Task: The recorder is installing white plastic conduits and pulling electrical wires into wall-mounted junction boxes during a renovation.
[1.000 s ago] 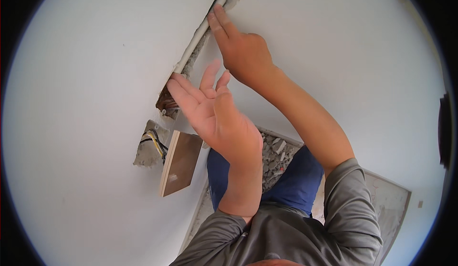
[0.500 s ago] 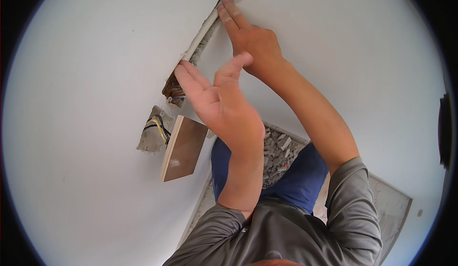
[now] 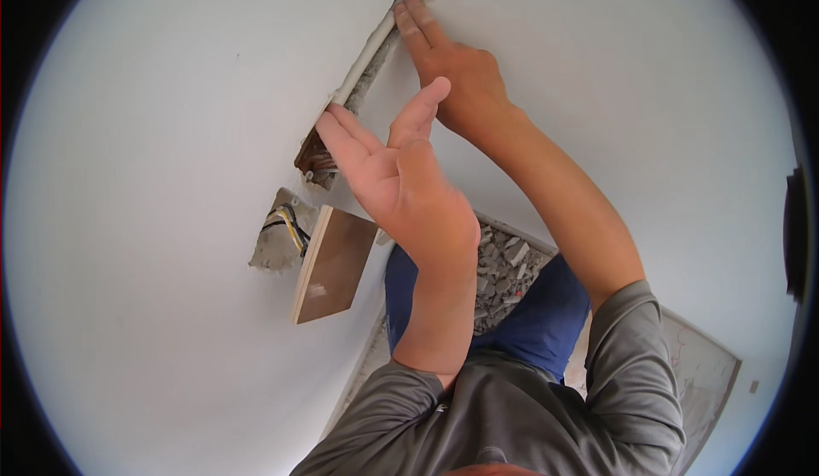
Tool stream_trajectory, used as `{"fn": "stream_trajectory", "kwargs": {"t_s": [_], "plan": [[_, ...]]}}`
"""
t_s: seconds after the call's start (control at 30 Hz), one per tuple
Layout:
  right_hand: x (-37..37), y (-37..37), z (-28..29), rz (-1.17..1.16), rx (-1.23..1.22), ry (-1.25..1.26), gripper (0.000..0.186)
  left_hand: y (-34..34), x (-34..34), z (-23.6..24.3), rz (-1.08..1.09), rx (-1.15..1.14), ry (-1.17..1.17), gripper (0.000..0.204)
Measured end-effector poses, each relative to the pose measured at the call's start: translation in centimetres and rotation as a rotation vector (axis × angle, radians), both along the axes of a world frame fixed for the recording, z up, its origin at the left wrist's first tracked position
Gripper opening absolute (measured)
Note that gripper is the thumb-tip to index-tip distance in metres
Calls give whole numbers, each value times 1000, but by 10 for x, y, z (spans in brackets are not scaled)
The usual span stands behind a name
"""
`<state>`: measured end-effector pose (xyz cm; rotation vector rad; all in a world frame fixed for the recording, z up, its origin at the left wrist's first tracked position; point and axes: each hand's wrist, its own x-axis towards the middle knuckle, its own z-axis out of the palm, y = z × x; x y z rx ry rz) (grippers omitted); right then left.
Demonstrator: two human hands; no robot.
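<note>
A white conduit pipe (image 3: pixel 365 60) runs diagonally in a rough channel cut into the white wall. At its lower end, my left hand (image 3: pixel 392 173) rests its outstretched fingertips against the pipe, palm showing and thumb standing apart. Further up, two straight fingers of my right hand (image 3: pixel 461 75) press on the same pipe; its remaining fingers are hidden beneath the hand. Neither hand is wrapped around anything. Just below my left fingertips is a broken hole (image 3: pixel 317 169) in the wall with reddish-brown edges.
A second wall recess (image 3: pixel 277 241) holds black, yellow and white wires. Beside it, a brown board with a pale edge (image 3: pixel 337 263) juts from the wall. Broken rubble (image 3: pixel 499 280) lies on the floor between my legs. A dark object (image 3: pixel 793 233) is at the far right.
My right fingertips sit slightly farther up the pipe. The left thumb has lifted a little and the view has shifted slightly. Both hands remain against the pipe.
</note>
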<state>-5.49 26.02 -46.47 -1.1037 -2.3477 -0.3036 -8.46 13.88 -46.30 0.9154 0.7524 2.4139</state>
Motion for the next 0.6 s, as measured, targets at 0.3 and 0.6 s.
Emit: {"fn": "stream_trajectory", "kwargs": {"t_s": [0.3, 0.6], "plan": [[-2, -1, 5, 43, -19, 47, 84, -8, -8, 2, -59, -27, 18, 35], [0, 4, -5, 56, -4, 56, 82, -13, 3, 2, -4, 20, -60, 72]]}}
